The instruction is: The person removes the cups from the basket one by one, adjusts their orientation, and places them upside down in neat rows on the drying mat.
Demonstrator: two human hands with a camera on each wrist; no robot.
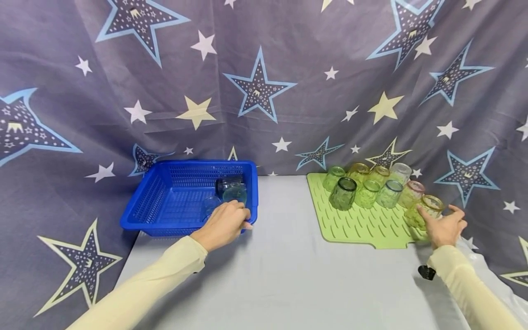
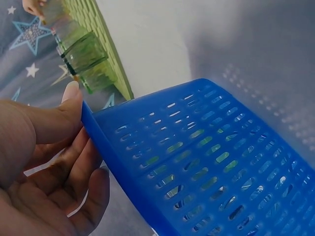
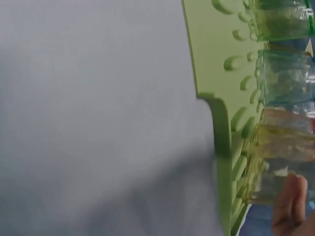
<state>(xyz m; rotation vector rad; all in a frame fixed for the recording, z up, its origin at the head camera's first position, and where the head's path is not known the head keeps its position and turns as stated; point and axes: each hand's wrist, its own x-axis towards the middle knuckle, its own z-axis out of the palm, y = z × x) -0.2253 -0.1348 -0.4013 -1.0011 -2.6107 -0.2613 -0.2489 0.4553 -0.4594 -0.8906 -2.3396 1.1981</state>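
My left hand point(image 1: 227, 223) is over the front right corner of the blue slotted basket point(image 1: 136, 220), its fingers loosely bent at the rim. The left wrist view shows the thumb beside the rim, with some fingertips hidden behind it. Inside the basket are a dark glass point(image 1: 224, 182), a bluish glass point(image 1: 236, 192) and a clear glass point(image 1: 210, 204), all partly covered. My right hand point(image 1: 445, 227) holds a yellow glass point(image 1: 431, 206) at the right edge of the green drying mat point(image 1: 342, 229), thumb on one side and fingers on the other.
Several tumblers stand on the mat's back part, among them a dark green glass point(image 1: 343, 195), a light green glass point(image 1: 367, 195), a blue-rimmed glass point(image 1: 389, 195) and a pink glass point(image 1: 411, 195). Grey star-patterned cloth point(image 1: 272, 137) hangs behind the white table point(image 1: 284, 256).
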